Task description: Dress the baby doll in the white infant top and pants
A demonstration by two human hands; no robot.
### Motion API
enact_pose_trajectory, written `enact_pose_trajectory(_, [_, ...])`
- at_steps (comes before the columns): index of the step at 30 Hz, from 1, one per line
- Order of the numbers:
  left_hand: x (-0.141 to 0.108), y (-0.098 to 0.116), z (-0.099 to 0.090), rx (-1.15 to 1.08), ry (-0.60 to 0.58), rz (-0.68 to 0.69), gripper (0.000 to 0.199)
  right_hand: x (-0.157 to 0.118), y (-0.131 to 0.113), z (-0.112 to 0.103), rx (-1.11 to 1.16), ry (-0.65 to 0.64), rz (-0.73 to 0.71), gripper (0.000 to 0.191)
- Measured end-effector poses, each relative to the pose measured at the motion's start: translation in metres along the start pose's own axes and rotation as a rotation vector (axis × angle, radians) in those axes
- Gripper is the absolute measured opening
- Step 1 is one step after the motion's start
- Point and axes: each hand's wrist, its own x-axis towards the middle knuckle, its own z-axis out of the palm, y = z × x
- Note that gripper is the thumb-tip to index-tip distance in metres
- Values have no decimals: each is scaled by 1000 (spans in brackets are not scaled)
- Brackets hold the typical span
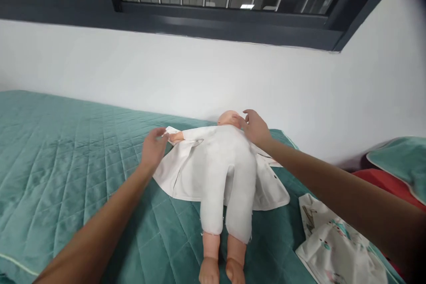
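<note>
A doll (228, 155) with a white cloth body lies on its back, its bare feet toward me and its head by the wall. Spread out beneath it is a white baby jacket (273, 191), with flaps showing on both sides. My left hand (153, 148) has its fingertips closed on the jacket's sleeve end, beside the doll's hand (176, 137). At the doll's head and shoulder, my right hand (255, 128) has its fingers bent but apart, with nothing visible in them. It covers part of the doll's head (229, 117).
A green quilted cover (83, 155) lies under everything. Printed white cloth (339, 244) is at the lower right, near red fabric (382, 182) and a green cushion-like piece (402, 159). Behind stands a white wall (166, 75) below a dark-framed window (216, 20).
</note>
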Motion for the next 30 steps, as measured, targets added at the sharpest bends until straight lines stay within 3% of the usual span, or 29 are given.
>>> enact_pose_trajectory(2, [35,-24,2,348,58,19,42,-1,-29,4,-40,9,-159,48])
enact_pose_trajectory(3, [49,-34,6,391,53,18,44,0,-44,8,-92,-32,-263,43])
enact_pose_trajectory(5, [67,-50,15,490,15,48,44,3,-74,21,-230,-224,-517,43])
enact_pose_trajectory(6, [71,-55,18,540,-6,70,43,6,-87,30,-300,-330,-573,45])
enact_pose_trajectory(9, [77,-59,24,686,-60,138,34,16,-113,59,-429,-494,-515,47])
enact_pose_trajectory(14, [77,-55,18,688,-43,166,22,23,-126,90,-422,-552,-442,44])
enact_pose_trajectory(23, [46,-53,-12,654,250,-5,25,9,-118,45,-319,-547,-366,44])
enact_pose_trajectory(26, [28,-41,-12,607,249,151,28,2,-118,42,-296,-536,-377,42])
enact_pose_trajectory(30, [-9,-17,7,599,-22,507,23,0,-116,47,-285,-494,-383,43])
